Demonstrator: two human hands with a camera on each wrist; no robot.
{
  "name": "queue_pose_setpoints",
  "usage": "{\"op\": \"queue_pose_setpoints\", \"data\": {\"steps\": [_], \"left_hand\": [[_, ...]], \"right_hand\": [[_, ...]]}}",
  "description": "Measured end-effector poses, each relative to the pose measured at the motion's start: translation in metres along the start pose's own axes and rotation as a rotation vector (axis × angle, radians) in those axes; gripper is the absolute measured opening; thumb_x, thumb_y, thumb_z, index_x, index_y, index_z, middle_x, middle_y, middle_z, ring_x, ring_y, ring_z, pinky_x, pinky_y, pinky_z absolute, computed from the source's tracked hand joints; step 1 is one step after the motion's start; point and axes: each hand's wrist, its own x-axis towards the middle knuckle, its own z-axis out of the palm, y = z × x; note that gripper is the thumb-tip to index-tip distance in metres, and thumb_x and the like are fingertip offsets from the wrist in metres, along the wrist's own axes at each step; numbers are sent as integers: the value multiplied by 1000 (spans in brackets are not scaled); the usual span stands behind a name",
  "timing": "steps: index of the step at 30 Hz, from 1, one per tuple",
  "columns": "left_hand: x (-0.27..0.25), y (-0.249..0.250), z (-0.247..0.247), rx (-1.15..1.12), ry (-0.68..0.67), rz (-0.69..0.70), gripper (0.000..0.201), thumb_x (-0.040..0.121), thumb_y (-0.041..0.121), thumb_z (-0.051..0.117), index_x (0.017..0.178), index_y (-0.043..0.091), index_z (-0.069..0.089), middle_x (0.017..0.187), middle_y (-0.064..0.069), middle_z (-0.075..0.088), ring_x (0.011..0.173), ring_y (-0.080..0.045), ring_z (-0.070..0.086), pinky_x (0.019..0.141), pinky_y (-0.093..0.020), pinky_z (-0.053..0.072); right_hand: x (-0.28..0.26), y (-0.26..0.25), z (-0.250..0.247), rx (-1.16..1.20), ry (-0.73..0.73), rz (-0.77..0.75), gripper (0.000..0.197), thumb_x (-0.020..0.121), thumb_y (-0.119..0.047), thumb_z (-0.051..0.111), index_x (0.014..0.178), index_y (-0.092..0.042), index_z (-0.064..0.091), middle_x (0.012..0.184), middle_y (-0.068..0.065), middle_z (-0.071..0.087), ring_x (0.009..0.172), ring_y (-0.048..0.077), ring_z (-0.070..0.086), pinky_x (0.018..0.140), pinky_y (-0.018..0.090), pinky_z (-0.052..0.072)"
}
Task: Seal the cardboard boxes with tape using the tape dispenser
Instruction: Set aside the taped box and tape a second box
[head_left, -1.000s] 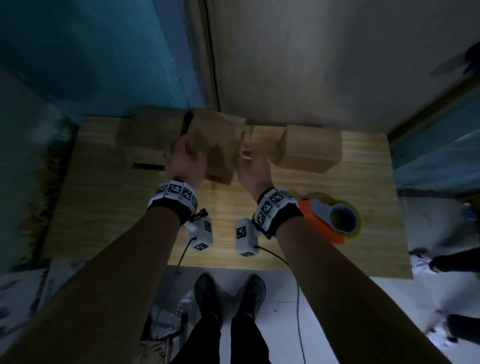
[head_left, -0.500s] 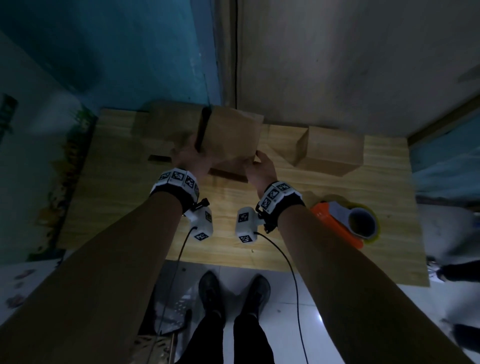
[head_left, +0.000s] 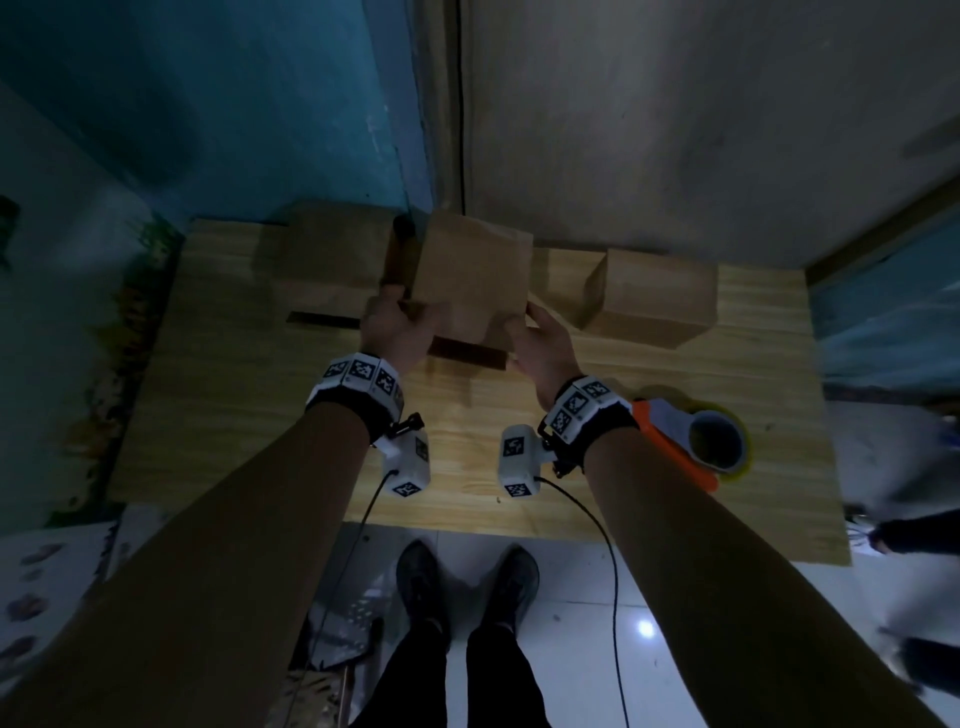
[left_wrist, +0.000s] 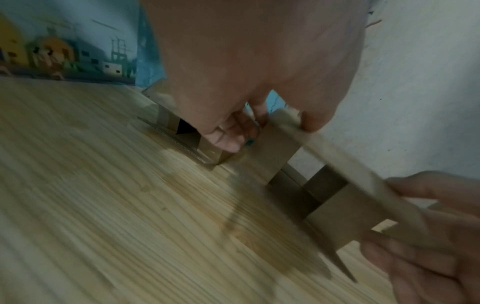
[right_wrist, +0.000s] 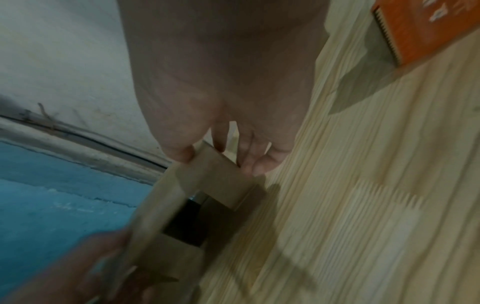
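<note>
Near the back of the wooden table (head_left: 218, 395), a plain brown cardboard box (head_left: 470, 280) is held up between both hands, tilted, its open underside dark and its loose flaps hanging toward the tabletop. The left hand (head_left: 397, 330) grips its left edge, thumb on top and fingers curled beneath; the right hand (head_left: 540, 345) pinches its right edge the same way. Two more boxes sit behind, one to the left (head_left: 332, 265) and one to the right (head_left: 657, 293). The orange tape dispenser (head_left: 691, 447) lies by the right wrist, partly hidden by it. Both wrist views are blurred.
</note>
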Motion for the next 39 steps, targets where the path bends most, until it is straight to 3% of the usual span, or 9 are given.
{"op": "queue_pose_setpoints", "data": {"steps": [5,8,11,14,23,28,33,36,39], "left_hand": [[-22,7,1,-70,12,47,57,84,52,66,128,22,46,119,2,53,102,-17,52,81,-27,39],[-41,9,4,-74,-2,80,53,85,54,64,123,20,47,116,3,54,102,-17,52,80,-26,39],[-58,8,6,-104,-8,124,44,87,57,61,114,26,46,115,5,55,103,-16,54,80,-27,41],[-72,8,8,-112,-26,159,47,89,59,54,120,24,47,115,6,56,100,-15,54,79,-25,41],[-82,18,0,-47,-233,-27,57,92,69,35,119,21,51,101,-1,54,83,-18,56,57,-26,48],[-91,15,-3,-144,-330,-200,54,91,70,37,123,28,47,119,1,53,102,-22,54,85,-42,56],[-98,12,-1,-163,-391,-126,58,91,73,30,141,43,36,152,7,33,125,-23,43,80,-46,58],[-102,9,-2,-238,-449,-113,63,88,77,31,143,47,35,156,12,28,133,-23,39,84,-49,57],[-108,5,-2,-334,-485,-58,64,85,64,54,143,47,33,149,14,28,129,-17,38,86,-47,57]], "right_hand": [[-22,4,-19,-18,80,-118,28,99,-37,56,111,-16,70,102,-3,69,90,10,62,69,23,44],[-40,4,-30,9,148,-145,23,101,-33,56,79,-24,54,79,-7,55,74,7,53,68,25,39],[-49,11,-39,-43,185,-160,27,96,-51,56,103,-26,50,88,-14,55,89,16,60,78,33,48],[-57,14,-49,-167,218,-169,39,95,-61,50,121,-32,51,93,-14,58,92,17,57,79,30,41],[-69,9,-78,-276,137,0,41,92,-66,48,105,-28,56,86,-11,56,76,12,57,78,40,61],[-70,20,-78,-238,85,90,52,94,-65,46,113,-18,56,79,6,59,65,22,56,64,32,51],[-67,16,-75,-159,67,114,49,94,-63,47,117,-20,53,86,5,55,66,22,49,63,31,44],[-65,13,-75,-93,37,151,50,92,-64,50,118,-22,56,103,6,60,83,24,56,66,30,46],[-64,13,-74,-112,22,166,53,90,-67,51,119,-23,58,113,6,61,94,26,59,66,31,50]]}}
